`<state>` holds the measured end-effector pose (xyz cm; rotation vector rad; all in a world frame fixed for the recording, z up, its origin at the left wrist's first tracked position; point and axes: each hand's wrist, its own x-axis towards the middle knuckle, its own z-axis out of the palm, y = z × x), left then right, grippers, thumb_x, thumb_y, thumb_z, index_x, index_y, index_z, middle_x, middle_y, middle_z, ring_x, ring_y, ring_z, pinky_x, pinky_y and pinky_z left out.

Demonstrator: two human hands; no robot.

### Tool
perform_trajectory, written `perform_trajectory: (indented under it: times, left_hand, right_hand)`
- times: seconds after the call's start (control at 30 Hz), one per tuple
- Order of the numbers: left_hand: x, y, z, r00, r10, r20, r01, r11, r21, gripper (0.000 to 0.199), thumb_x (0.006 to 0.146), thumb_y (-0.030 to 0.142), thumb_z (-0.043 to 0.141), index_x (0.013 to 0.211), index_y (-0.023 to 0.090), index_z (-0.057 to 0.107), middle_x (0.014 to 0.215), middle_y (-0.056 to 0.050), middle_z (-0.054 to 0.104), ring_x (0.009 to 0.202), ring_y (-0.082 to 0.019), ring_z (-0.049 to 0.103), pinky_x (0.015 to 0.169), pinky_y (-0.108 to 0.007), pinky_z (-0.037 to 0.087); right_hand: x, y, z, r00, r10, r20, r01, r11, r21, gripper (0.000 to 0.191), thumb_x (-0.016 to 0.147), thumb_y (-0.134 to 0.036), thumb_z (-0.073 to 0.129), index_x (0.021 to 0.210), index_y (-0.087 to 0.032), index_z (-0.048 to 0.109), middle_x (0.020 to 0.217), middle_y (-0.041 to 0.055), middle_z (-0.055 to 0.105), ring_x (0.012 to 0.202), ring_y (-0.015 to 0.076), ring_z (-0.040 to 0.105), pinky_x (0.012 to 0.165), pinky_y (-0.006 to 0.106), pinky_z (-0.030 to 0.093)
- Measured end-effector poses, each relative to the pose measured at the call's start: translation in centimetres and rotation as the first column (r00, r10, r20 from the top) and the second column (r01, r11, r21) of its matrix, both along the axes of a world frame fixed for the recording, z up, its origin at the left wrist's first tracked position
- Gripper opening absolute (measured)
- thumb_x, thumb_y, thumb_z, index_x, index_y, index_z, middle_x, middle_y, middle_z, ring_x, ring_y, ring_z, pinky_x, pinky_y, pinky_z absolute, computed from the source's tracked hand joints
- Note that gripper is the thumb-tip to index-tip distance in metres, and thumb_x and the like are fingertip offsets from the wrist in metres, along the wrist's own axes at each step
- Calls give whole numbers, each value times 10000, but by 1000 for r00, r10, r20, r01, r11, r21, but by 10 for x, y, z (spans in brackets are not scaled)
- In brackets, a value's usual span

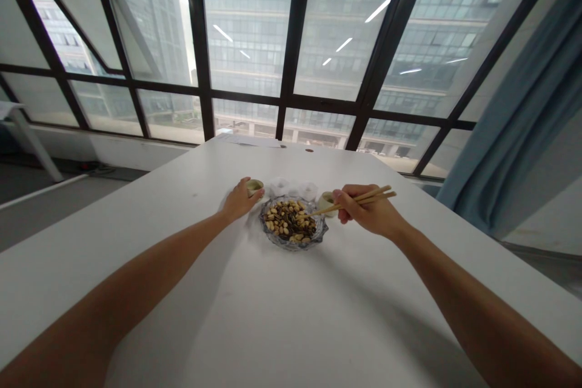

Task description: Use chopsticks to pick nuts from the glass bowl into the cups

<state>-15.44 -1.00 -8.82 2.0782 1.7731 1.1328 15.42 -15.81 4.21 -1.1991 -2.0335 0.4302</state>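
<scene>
A clear glass bowl (295,244) with a wavy rim stands on the white table, filled with pistachios (286,227) and dark sunflower seeds. My right hand (366,209) is closed round a pair of wooden chopsticks (377,195), whose tips reach over the nuts at the bowl's right side. Whether a nut sits between the tips is too small to tell. My left hand (240,199) grips a small pale green cup (255,185) beyond the bowl's left rim. Another small cup (326,201) stands right of the bowl, partly behind my right fingers.
Behind the bowl are two small clear or white containers (291,188). Papers (254,141) and a small brown round thing (309,150) lie at the far end of the table (291,315). Windows (248,24) rise beyond; a blue curtain (504,115) hangs at the right.
</scene>
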Motion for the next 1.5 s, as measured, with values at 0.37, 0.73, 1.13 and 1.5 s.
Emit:
perform_trajectory:
  times: [0.37,0.73,1.13,1.5]
  left_hand:
    - [-1,4,-5,1000,-9,25,8,1000,30,663,896,585,608,1406,189,457,1312,-154,645,1194,-297,640,1000,-400,486]
    - [0,0,-1,1000,-13,7,13,1000,9,663,911,567,595,1410,158,440,1346,-184,625,1229,-307,624,1022,-416,477]
    - [-1,3,-5,1000,-6,22,6,1000,31,658,900,579,610,1404,187,454,1325,-169,642,1205,-305,638,1009,-417,482]
    - [-1,1,-2,1000,-8,24,8,1000,14,665,902,568,610,1412,169,458,1334,-173,634,1230,-319,623,1029,-425,479]
  right_hand:
    - [-11,3,-11,999,-32,-15,33,998,53,570,855,-715,615,635,-191,661,586,82,718,494,178,639,454,265,462]
    - [-15,2,-15,998,35,44,-36,999,34,527,919,-640,568,655,-191,645,577,53,672,503,153,585,479,259,431]
    - [-25,-7,-16,966,108,234,-142,981,130,483,963,-604,547,672,-235,657,581,16,623,502,142,538,503,269,396]
    - [-24,-8,-13,975,87,204,-110,988,108,496,949,-628,551,663,-234,645,560,17,612,486,142,528,486,270,403]
